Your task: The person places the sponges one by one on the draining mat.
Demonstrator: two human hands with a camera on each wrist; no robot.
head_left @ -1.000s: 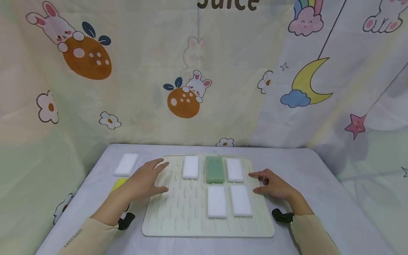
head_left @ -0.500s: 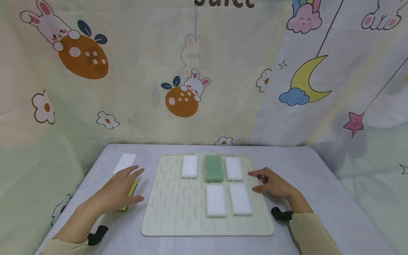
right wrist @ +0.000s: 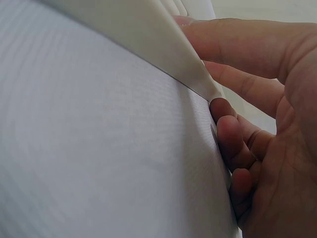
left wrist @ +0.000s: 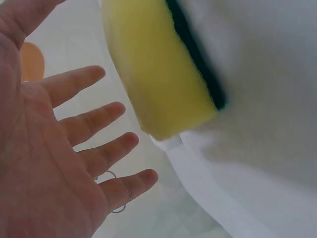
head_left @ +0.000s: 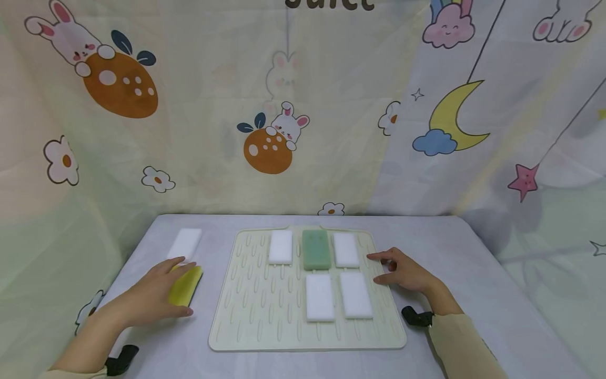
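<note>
Now my left hand (head_left: 151, 295) lies over yellow sponge (head_left: 184, 286) near left edge of counter (head_left: 450, 252), fingers straight, not gripping. Sponge just beside ribbed mat (head_left: 265, 316). My right hand (head_left: 407, 275) rests on mat's right edge, fingers loosely bent, holding nothing. White sponge (head_left: 184, 243) sits near far left corner.

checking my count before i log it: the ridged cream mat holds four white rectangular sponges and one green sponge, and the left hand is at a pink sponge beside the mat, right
One thing is off: the sponge by the left hand is a yellow sponge with a dark scouring edge, not pink, as the left wrist view shows. The ridged cream mat does hold four white rectangular sponges and one green sponge.
</note>
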